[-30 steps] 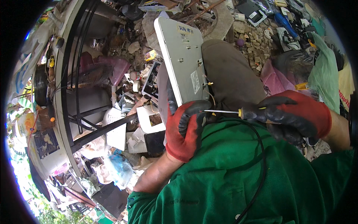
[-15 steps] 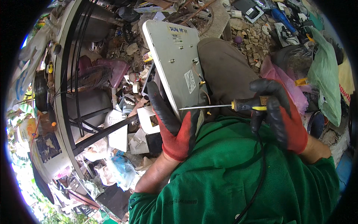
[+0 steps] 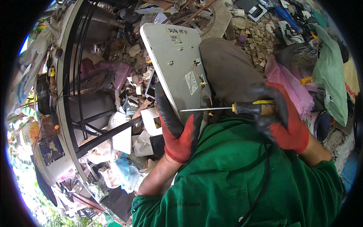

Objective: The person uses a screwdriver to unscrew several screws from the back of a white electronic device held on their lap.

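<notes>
My left hand (image 3: 177,126), in a red glove with black palm and fingers, grips the near end of a flat panel (image 3: 172,70). This panel has a pale grey metal back, a white rim, rounded corners, stuck-on labels and a short thin cable. It is tilted and leans by my leg. My right hand (image 3: 288,121), gloved alike, is closed round the black and yellow handle of a screwdriver (image 3: 245,108). The long shaft points left, and its tip meets or nearly meets the panel's rim by my left thumb. A dark cord (image 3: 266,170) hangs down my green shirt.
To the left stands a metal frame (image 3: 68,94) with dark bars. Scrap and rubble (image 3: 251,49) cover the ground beyond my knee (image 3: 227,68). A pink plastic sheet (image 3: 289,89) and a green bag (image 3: 331,75) lie at the right, beside a round dark-blue-rimmed container (image 3: 320,126).
The panel's far end has swung slightly left. My right fingers have shifted round the handle, which shows turned, and the screwdriver has moved slightly left.
</notes>
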`<state>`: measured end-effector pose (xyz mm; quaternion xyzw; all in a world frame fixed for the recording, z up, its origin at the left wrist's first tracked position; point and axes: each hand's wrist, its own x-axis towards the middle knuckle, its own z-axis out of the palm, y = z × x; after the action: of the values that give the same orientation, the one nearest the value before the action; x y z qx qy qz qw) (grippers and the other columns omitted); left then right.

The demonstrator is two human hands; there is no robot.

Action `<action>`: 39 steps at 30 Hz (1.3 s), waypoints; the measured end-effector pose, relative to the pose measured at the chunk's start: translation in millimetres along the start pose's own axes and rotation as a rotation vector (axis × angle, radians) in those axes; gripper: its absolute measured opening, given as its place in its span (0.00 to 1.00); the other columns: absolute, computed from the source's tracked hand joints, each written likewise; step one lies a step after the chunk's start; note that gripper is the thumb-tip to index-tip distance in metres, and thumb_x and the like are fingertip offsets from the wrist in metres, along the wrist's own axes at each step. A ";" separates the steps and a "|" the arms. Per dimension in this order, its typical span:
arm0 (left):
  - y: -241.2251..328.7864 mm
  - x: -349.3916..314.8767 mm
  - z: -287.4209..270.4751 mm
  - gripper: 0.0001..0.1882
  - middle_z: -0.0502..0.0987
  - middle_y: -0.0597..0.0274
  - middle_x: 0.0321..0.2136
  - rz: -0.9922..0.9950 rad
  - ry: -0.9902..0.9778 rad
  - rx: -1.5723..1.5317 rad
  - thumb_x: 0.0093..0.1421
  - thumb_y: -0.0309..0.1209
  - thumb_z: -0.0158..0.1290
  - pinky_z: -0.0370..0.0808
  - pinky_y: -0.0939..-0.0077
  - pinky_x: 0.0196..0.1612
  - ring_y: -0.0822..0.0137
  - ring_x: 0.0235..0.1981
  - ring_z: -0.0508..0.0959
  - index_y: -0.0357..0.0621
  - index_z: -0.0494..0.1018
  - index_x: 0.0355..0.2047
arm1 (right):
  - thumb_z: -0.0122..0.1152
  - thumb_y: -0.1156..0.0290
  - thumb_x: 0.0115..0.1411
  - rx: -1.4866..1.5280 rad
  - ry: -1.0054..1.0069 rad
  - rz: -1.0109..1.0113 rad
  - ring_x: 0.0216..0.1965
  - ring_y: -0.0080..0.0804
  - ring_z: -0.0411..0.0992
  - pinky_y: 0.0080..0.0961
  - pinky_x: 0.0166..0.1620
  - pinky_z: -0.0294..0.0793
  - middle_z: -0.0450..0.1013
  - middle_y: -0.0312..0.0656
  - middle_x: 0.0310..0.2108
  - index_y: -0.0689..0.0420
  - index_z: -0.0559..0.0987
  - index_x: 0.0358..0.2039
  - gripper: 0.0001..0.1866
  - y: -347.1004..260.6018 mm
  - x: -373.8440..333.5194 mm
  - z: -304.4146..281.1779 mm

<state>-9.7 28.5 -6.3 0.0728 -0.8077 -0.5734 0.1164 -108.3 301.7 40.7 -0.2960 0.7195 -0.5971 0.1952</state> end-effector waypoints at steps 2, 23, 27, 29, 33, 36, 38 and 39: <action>-0.8 -2.0 -2.3 0.51 0.42 0.46 0.73 -0.010 0.010 0.016 0.58 0.30 0.56 0.43 0.60 0.72 0.54 0.74 0.45 0.33 0.36 0.73 | 0.54 0.78 0.58 -0.045 -0.078 0.036 0.41 0.37 0.74 0.33 0.44 0.74 0.72 0.50 0.46 0.65 0.68 0.55 0.23 -3.0 5.2 -8.0; 13.8 -1.4 4.2 0.49 0.41 0.50 0.74 -0.020 -0.012 -0.015 0.59 0.21 0.54 0.43 0.63 0.72 0.60 0.73 0.46 0.38 0.36 0.74 | 0.48 0.76 0.62 0.245 -0.016 0.286 0.34 0.24 0.70 0.24 0.38 0.71 0.73 0.45 0.39 0.64 0.70 0.54 0.19 -16.9 5.9 -3.7; 13.5 2.0 2.6 0.49 0.40 0.50 0.74 0.016 -0.022 -0.023 0.59 0.21 0.54 0.42 0.63 0.72 0.59 0.74 0.44 0.38 0.36 0.74 | 0.52 0.77 0.59 0.058 -0.052 0.019 0.36 0.23 0.70 0.26 0.41 0.71 0.72 0.43 0.36 0.63 0.71 0.52 0.19 -7.4 5.9 -0.8; 11.5 3.8 3.5 0.49 0.39 0.50 0.74 0.035 -0.024 -0.022 0.59 0.22 0.54 0.42 0.63 0.72 0.59 0.74 0.43 0.37 0.36 0.74 | 0.54 0.76 0.58 -0.203 -0.055 -0.286 0.34 0.24 0.70 0.28 0.42 0.71 0.72 0.43 0.36 0.62 0.71 0.52 0.20 5.7 11.4 -4.7; 7.6 1.9 -0.5 0.49 0.42 0.47 0.73 0.018 -0.006 0.050 0.59 0.28 0.55 0.42 0.61 0.72 0.56 0.73 0.45 0.35 0.36 0.73 | 0.55 0.75 0.58 -0.103 0.020 -0.313 0.32 0.31 0.70 0.30 0.42 0.72 0.71 0.45 0.36 0.60 0.70 0.54 0.22 16.4 10.0 2.5; 9.9 0.9 -0.4 0.50 0.43 0.45 0.73 -0.014 0.021 0.071 0.59 0.31 0.55 0.43 0.61 0.72 0.54 0.73 0.46 0.33 0.37 0.73 | 0.54 0.71 0.61 0.289 -0.011 0.172 0.40 0.38 0.71 0.33 0.48 0.71 0.69 0.49 0.41 0.61 0.67 0.55 0.22 -0.7 0.4 2.6; 9.6 1.9 0.3 0.49 0.42 0.47 0.73 0.002 0.022 0.043 0.59 0.28 0.55 0.42 0.62 0.72 0.56 0.73 0.45 0.34 0.37 0.73 | 0.56 0.74 0.59 0.065 -0.053 0.224 0.34 0.35 0.70 0.31 0.44 0.72 0.70 0.49 0.39 0.61 0.66 0.57 0.24 -5.2 -1.0 -2.3; 9.4 3.0 1.0 0.48 0.42 0.48 0.74 0.024 0.015 0.006 0.59 0.24 0.55 0.41 0.63 0.72 0.58 0.73 0.45 0.36 0.37 0.73 | 0.56 0.75 0.59 -0.034 -0.064 0.149 0.32 0.33 0.71 0.31 0.41 0.72 0.70 0.48 0.39 0.61 0.66 0.57 0.25 -3.7 -1.3 -3.7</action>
<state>-12.7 31.8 2.6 0.0676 -0.8094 -0.5688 0.1292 -109.0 305.0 45.0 -0.2639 0.7430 -0.5588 0.2569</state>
